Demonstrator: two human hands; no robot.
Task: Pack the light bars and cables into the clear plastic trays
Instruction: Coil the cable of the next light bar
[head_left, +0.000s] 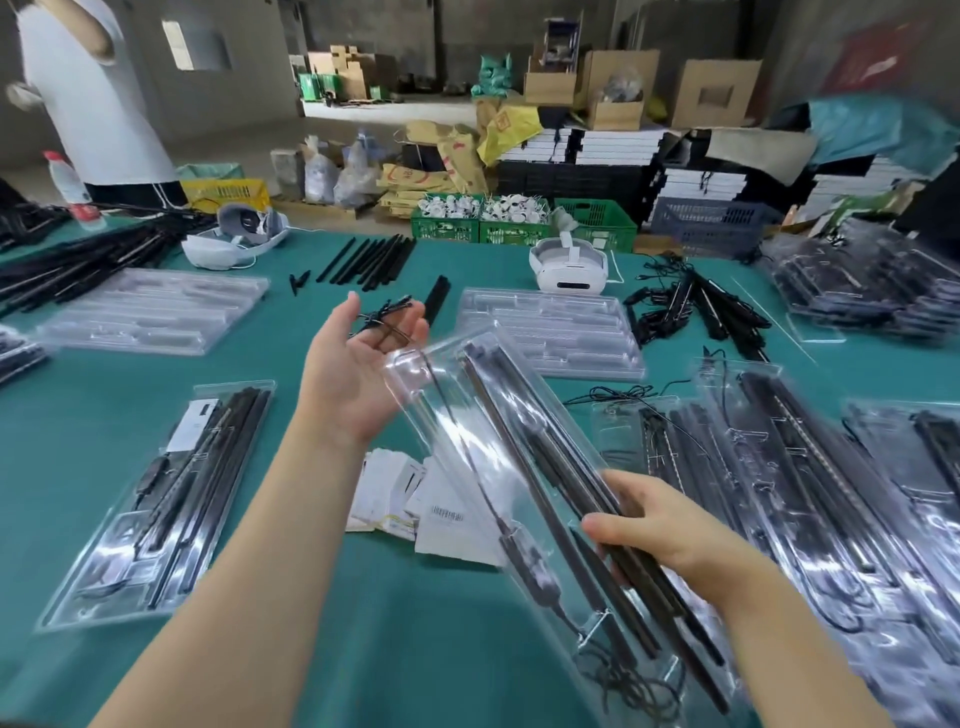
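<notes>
Right hand grips a clear tray holding bars and a cable, tilted above the green tabletop. Left hand lies spread, palm up, at the tray's far end. Filled trays lie left and right.

right hand grips filled tray — tilted | left hand palm-up — beside it

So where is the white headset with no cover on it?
Head view: the white headset sits far centre-right on the green table, just behind an empty clear tray.
</notes>
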